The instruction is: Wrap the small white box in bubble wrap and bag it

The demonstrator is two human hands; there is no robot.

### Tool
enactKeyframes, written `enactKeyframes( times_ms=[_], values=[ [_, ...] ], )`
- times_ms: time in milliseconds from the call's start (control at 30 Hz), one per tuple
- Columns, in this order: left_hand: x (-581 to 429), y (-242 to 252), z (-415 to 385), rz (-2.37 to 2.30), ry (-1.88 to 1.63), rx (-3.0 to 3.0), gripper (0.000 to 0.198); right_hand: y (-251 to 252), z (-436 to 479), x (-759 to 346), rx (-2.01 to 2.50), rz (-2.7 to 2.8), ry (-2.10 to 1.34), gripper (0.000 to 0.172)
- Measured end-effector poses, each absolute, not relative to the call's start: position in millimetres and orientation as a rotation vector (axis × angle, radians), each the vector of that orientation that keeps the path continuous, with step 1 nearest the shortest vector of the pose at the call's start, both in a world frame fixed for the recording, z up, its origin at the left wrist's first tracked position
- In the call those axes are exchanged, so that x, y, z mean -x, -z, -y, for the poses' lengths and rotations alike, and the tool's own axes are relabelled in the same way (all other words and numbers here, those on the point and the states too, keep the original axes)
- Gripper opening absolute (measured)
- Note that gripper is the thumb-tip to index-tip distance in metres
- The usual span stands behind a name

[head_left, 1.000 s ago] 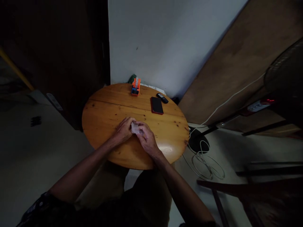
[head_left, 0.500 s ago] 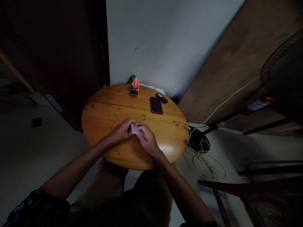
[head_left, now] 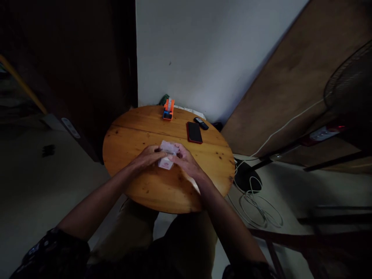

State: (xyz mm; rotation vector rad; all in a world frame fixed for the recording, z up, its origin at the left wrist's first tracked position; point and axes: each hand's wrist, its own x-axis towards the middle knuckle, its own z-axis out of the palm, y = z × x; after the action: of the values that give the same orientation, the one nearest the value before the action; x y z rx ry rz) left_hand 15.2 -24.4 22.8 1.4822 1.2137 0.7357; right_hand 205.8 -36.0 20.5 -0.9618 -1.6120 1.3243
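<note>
Near the middle of the round wooden table [head_left: 133, 135], a small white box [head_left: 165, 163] with a reddish mark on its front sits between my hands. Its pale top part [head_left: 169, 146] stands up behind, like a raised lid or flap. My left hand [head_left: 148, 155] grips the box from the left, thumb across its upper edge. From the right, my right hand [head_left: 185, 159] closes on it, its thumb near the other thumb. Fingers behind the box are partly hidden.
An orange tape dispenser [head_left: 168, 109] stands at the table's far edge. A black phone with a red edge [head_left: 194, 132] and a dark remote-like handset [head_left: 201, 123] lie at the far right. White cable [head_left: 255, 205] coils on the floor, beside a fan [head_left: 348, 77].
The box has turned so its marked front faces me, with the pale top part raised. My hands have shifted to either side of it. The view has moved slightly.
</note>
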Motion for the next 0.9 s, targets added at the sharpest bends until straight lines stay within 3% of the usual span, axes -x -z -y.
enactKeyframes(
  times_ms=[100, 167, 367, 633, 900],
  values=[
    [-12.9, -25.5, 17.6, -1.273, -0.667, -1.486, 0.028, -13.0, 30.9, -205.0, 0.943, 1.575, -1.438, 0.091],
    [-10.5, -26.1, 14.6, -1.311, -0.669, -1.596, 0.027, -7.1, 27.8, -204.0, 0.987, 1.552, -1.443, 0.097],
    [-4.4, -17.5, 6.4, -1.092, -0.841, -1.627, 0.037, -4.1, 11.2, -202.8, 1.08, 1.467, -1.502, 0.09],
    [-13.3, 0.4, 0.7, -0.971, -0.983, -1.309, 0.074, 0.8, 11.3, -207.2, 1.115, 1.483, -1.382, 0.089],
    [-14.7, 1.8, 3.2, -0.977, -0.992, -1.291, 0.078, 11.5, 13.4, -201.5, 1.187, 1.414, -1.23, 0.098]
  ],
)
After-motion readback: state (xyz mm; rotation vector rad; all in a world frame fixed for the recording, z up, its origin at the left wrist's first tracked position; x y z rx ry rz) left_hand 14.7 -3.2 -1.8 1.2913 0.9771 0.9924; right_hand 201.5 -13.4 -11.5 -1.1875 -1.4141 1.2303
